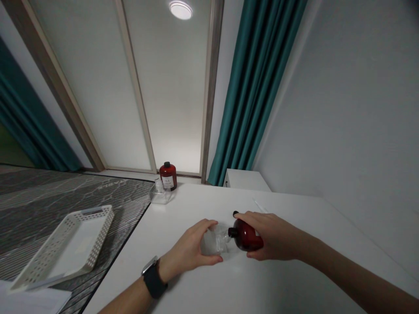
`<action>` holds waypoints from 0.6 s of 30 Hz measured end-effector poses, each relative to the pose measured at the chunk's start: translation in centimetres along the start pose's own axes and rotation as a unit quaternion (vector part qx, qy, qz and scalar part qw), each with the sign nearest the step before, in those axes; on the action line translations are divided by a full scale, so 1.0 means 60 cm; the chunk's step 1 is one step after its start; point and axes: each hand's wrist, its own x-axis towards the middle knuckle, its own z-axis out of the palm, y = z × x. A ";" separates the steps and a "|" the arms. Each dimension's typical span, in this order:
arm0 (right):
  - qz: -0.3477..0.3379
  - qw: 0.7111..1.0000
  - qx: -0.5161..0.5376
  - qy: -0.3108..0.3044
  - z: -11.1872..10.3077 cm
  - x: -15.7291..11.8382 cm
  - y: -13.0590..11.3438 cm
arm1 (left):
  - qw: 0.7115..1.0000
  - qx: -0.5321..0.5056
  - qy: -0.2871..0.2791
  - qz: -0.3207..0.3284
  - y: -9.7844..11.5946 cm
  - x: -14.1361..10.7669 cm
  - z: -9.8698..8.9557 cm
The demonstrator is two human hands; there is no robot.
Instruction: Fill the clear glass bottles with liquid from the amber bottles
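So the left hand [198, 246] is wrapped around a clear container [211, 241], thumb on the near side and fingers on the far side, so it's a curved grip, not spread flat. There's a smartwatch [154, 277] with a dark band on that wrist. The right hand [270, 235] has its fingers and thumb closed around a dark red bottle [246, 235], tipped over so its black neck points left at the clear container, right above the white table [196, 292]. Can't tell if the two actually touch. A small black cap [235, 214] is right at the fingertips of the right hand, but I can't tell if it's being pinched.

Just past the right hand there's a thin, pale stick-like thing [260, 206] on the table. Over at the table's far left corner, a clear tray [160, 199] with some clear stuff in it sits beside another red bottle [168, 175], upright, black cap on, white label. Off to the left, a white basket [70, 248] sits on a dark striped surface [127, 207], with some papers [32, 298] near it. Behind everything: a white cabinet [247, 179], teal curtain [258, 87] and frosted panels [170, 87].
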 end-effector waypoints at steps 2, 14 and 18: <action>0.003 1.000 -0.006 -0.006 -0.004 0.002 -0.001 | 1.000 -0.003 0.002 0.000 0.000 0.000 0.000; 0.002 1.000 -0.023 -0.018 -0.016 0.006 -0.002 | 1.000 -0.005 0.011 -0.002 -0.001 0.000 0.000; -0.002 1.000 -0.018 -0.015 -0.018 0.006 -0.002 | 1.000 -0.010 0.012 -0.003 0.000 0.001 -0.001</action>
